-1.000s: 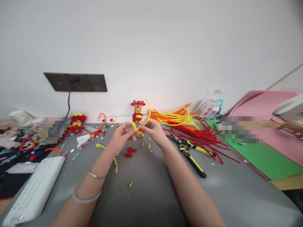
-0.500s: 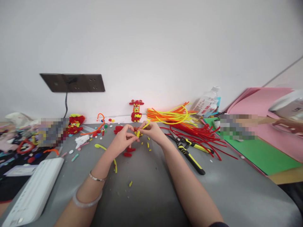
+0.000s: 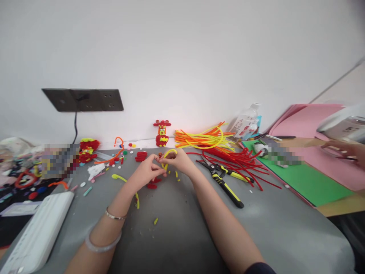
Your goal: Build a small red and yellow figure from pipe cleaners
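My left hand point(image 3: 150, 167) and my right hand point(image 3: 178, 159) meet over the middle of the grey table. Between their fingertips a yellow pipe cleaner point(image 3: 170, 152) bends into an arc, both hands pinching it. Part of a small red piece shows at the left fingertips, mostly hidden. Red pipe cleaner pieces point(image 3: 152, 186) lie under my left hand, and a red coil point(image 3: 140, 156) rests just behind it. Short yellow cuttings point(image 3: 176, 175) are scattered below my right hand. A longer yellow strip point(image 3: 121, 177) passes beneath my left wrist.
Against the wall stands a red and yellow figure point(image 3: 162, 134). Bundles of yellow-orange point(image 3: 203, 139) and red pipe cleaners point(image 3: 239, 161) lie right of it, near black-yellow pliers point(image 3: 226, 190). A white power strip point(image 3: 40, 232) is at left. Another person's hand point(image 3: 343, 148) is over pink paper at right.
The yellow pipe cleaner, straighter before, now curves into an arc between my fingers. The whole view has shifted slightly. The other person's hand at far right shows more.
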A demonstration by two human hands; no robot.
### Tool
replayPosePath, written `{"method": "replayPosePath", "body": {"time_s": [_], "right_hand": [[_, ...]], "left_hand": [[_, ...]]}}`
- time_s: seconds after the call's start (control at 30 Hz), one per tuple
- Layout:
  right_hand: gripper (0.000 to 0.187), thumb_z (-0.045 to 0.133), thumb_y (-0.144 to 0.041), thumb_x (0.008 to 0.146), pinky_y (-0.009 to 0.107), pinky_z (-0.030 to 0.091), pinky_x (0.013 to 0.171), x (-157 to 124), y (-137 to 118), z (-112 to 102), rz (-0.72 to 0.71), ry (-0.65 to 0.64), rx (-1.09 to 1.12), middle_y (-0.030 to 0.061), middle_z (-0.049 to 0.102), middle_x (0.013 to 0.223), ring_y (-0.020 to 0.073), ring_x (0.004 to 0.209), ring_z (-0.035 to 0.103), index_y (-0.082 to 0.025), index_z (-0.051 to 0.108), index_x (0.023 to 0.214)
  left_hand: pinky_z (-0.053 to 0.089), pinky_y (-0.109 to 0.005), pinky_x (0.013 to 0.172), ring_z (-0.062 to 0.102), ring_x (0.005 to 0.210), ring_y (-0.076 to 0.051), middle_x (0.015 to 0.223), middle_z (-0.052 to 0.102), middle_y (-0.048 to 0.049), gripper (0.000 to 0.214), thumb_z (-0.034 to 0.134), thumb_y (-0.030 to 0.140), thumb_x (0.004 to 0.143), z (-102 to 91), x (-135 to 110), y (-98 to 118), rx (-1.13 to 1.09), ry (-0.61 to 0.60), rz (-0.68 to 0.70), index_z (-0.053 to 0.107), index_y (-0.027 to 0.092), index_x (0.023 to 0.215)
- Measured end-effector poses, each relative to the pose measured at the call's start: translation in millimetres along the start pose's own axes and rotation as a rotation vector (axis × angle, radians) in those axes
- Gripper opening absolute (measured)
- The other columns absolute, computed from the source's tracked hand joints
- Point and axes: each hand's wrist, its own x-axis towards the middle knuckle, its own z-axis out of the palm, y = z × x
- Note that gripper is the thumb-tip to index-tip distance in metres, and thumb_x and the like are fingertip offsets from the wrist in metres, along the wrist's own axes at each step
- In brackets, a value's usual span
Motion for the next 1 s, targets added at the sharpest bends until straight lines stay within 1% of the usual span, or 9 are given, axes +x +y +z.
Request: {"method": "replayPosePath", "body": {"time_s": [0.1,0.2,0.33,0.43,0.53,0.63,0.73,0.87,1.0], "right_hand": [[0.012,0.075,-0.027,0.069,0.023,0.04,0.055,2.0,1.2,5.6,-0.106,0.026,-0.081,0.0007,0.066,0.063,0.0118,0.058,0.055,-0.016,0.07,0.068],[0.011,0.073,-0.027,0.071,0.023,0.043,0.059,1.7,-3.1,7.4,-0.17,0.048,-0.101,0.0006,0.066,0.065,0.0129,0.063,0.058,-0.017,0.069,0.068],[0.019,0.072,-0.035,0.074,0.026,0.047,0.062,0.1,-7.7,6.7,-0.179,0.083,0.019,0.0015,0.067,0.067,0.0143,0.063,0.06,-0.018,0.067,0.07],[0.025,0.073,-0.042,0.074,0.029,0.048,0.065,0.7,-7.5,6.1,-0.213,0.099,0.095,0.0029,0.067,0.069,0.0161,0.065,0.061,-0.018,0.067,0.069],[0.026,0.076,-0.042,0.072,0.031,0.048,0.071,2.3,-7.2,4.1,-0.28,0.166,0.104,0.0042,0.068,0.075,0.0175,0.074,0.062,-0.018,0.068,0.066],[0.022,0.076,-0.039,0.071,0.029,0.046,0.066,3.0,-7.6,0.3,-0.212,0.187,0.131,0.0024,0.067,0.072,0.0156,0.069,0.06,-0.018,0.069,0.068],[0.017,0.076,-0.034,0.069,0.027,0.045,0.062,2.8,-7.9,-3.3,-0.137,0.186,0.13,0.0013,0.067,0.068,0.0142,0.064,0.058,-0.018,0.07,0.068],[0.015,0.075,-0.032,0.069,0.026,0.045,0.063,2.4,-8.5,-5.7,-0.119,0.162,0.132,0.0014,0.067,0.067,0.0134,0.063,0.057,-0.018,0.072,0.069],[0.017,0.075,-0.034,0.068,0.026,0.044,0.062,2.1,-9.6,-7.1,-0.103,0.143,0.109,0.0016,0.067,0.067,0.0134,0.063,0.056,-0.018,0.072,0.069]], "left_hand": [[0.035,-0.023,0.047,0.045,0.041,-0.009,0.076,0.076,-0.0021,0.035,0.066,0.04,0.076,-1.5,1.7,-0.5,-0.04,0.037,-0.033,0.045,0.022,0.097],[0.038,-0.024,0.049,0.047,0.043,-0.009,0.077,0.077,-0.0052,0.036,0.069,0.039,0.073,-4.8,3.8,-0.7,-0.103,0.051,-0.018,0.056,0.017,0.098],[0.046,-0.027,0.056,0.055,0.046,-0.011,0.081,0.077,-0.0086,0.037,0.074,0.045,0.069,-8.3,6.6,-2.2,-0.221,0.101,0.008,0.069,0.014,0.087],[0.052,-0.031,0.065,0.065,0.055,-0.016,0.083,0.078,-0.0093,0.043,0.078,0.049,0.066,-8.4,8.9,-5.2,-0.332,0.19,0.016,0.072,0.014,0.089],[0.055,-0.033,0.071,0.07,0.063,-0.019,0.085,0.078,-0.0101,0.045,0.081,0.048,0.064,-7.4,11.9,-8.9,-0.448,0.237,0.042,0.071,0.014,0.092],[0.055,-0.032,0.074,0.072,0.067,-0.019,0.084,0.078,-0.0095,0.044,0.085,0.043,0.061,-6.5,13.7,-9.4,-0.573,0.277,0.066,0.07,0.013,0.09],[0.055,-0.03,0.073,0.072,0.066,-0.017,0.077,0.078,-0.0081,0.044,0.087,0.041,0.057,-5.5,12.8,-5.3,-0.672,0.308,0.075,0.068,0.014,0.086],[0.054,-0.026,0.069,0.07,0.063,-0.015,0.071,0.077,-0.0054,0.045,0.089,0.038,0.055,-3.7,9.8,1.1,-0.738,0.292,0.089,0.066,0.015,0.086],[0.055,-0.026,0.069,0.07,0.062,-0.014,0.069,0.076,-0.0037,0.044,0.088,0.035,0.057,-2.3,8.9,3.1,-0.764,0.26,0.134,0.066,0.017,0.09]]}}
